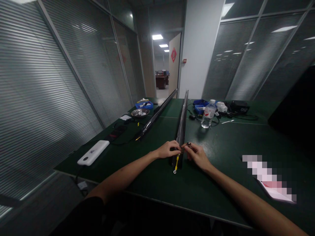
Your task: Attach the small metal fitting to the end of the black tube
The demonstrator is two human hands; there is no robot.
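A long dark strip in a glossy wrapping (182, 121) runs away from me down the middle of the green table (152, 177). At its near end my left hand (169, 149) has its thumb and fingers closed on the strip's end. Close on the right, my right hand (197, 155) pinches a small dark metallic piece (189, 144). The fingertips of both hands almost meet. Below them a yellow wire (176, 163) with a ring terminal hangs out over the tabletop. What lies exactly between the fingertips is too small to make out.
A second long strip (159, 113) lies to the left. Further left are a white power bank (93, 153), a metal bowl (140, 113) and a blue tray (144, 105). At the right stand a water bottle (208, 114), blue bins (199, 108) and black cables; a partly pixelated pink-white object (275, 188) lies nearer.
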